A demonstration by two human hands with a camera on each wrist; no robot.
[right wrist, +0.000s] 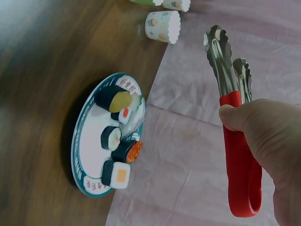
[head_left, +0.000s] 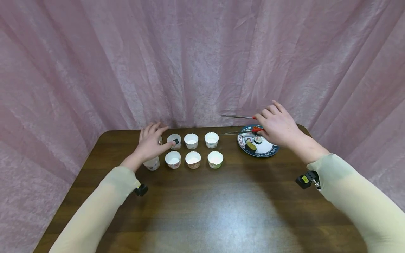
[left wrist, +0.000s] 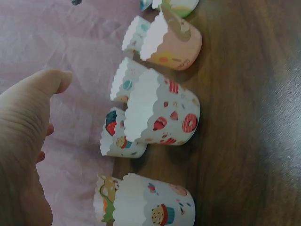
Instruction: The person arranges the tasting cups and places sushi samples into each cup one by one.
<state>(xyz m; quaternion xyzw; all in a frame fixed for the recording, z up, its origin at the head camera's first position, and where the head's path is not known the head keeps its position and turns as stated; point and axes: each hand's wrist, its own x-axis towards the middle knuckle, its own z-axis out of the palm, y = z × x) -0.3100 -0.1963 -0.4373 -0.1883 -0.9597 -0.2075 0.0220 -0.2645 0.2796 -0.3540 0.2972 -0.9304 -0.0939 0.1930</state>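
My right hand (head_left: pixel 277 124) grips the red-handled metal tongs (right wrist: pixel 241 155), whose scalloped tips stand apart, pointing left above the plate's far side. Below them, the blue-rimmed plate (head_left: pixel 267 153) bears several toy sushi pieces, among them a roll with orange topping (right wrist: pixel 127 151) and a dark-wrapped roll (right wrist: pixel 111 138). My left hand (head_left: pixel 149 143) hovers with spread fingers over the leftmost paper baking cups (head_left: pixel 152 164), partly hiding them. It holds nothing. Near its thumb, a dark piece (head_left: pixel 176 141) shows in a back-row cup (head_left: pixel 173 136).
More white paper cups stand upright in two rows across the table's middle, including a green-based one (head_left: pixel 215 160) and a brown-patterned one (head_left: pixel 193 160). A pink curtain (head_left: pixel 202 63) hangs behind the brown wooden table (head_left: pixel 202 203).
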